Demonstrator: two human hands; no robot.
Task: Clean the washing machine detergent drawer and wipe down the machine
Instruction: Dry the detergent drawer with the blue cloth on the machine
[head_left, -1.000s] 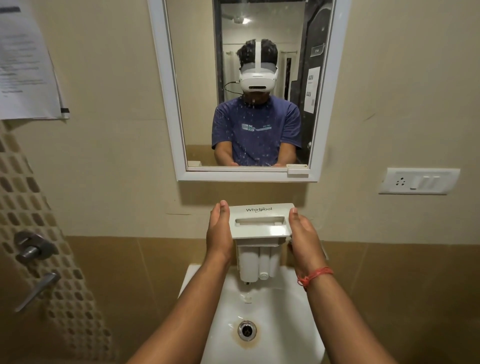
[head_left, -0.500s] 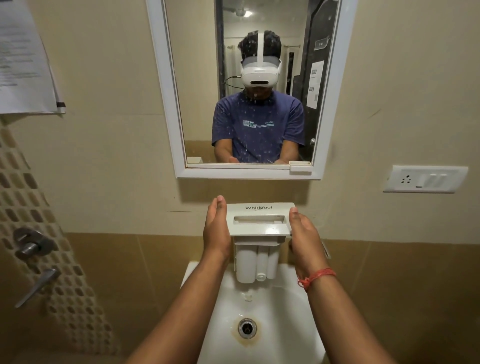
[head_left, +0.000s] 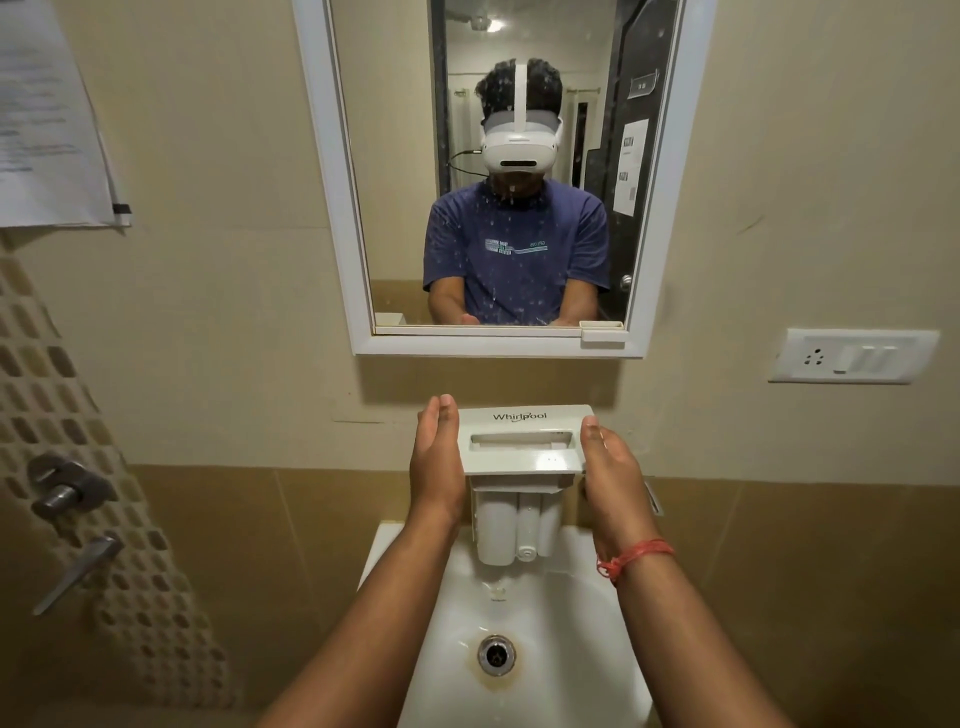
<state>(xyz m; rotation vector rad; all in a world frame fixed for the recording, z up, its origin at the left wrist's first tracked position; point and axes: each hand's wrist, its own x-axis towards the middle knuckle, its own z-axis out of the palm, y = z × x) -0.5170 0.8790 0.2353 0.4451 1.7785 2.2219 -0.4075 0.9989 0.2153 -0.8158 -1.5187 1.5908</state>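
Between the left hand (head_left: 436, 457) and right hand (head_left: 608, 467), both pressing straight-fingered, hangs the Whirlpool detergent drawer (head_left: 522, 447); below them, the sink (head_left: 571, 649).

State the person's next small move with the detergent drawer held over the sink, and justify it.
Probably lower the detergent drawer toward the sink basin for rinsing: the left hand and right hand press it between flat palms, compartments hanging down, above the drain.

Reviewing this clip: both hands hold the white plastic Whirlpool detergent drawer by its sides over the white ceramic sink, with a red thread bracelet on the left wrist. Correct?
Not quite. In the head view the red thread bracelet is on the right wrist. The left hand and right hand do hold the white plastic Whirlpool detergent drawer over the white ceramic sink.
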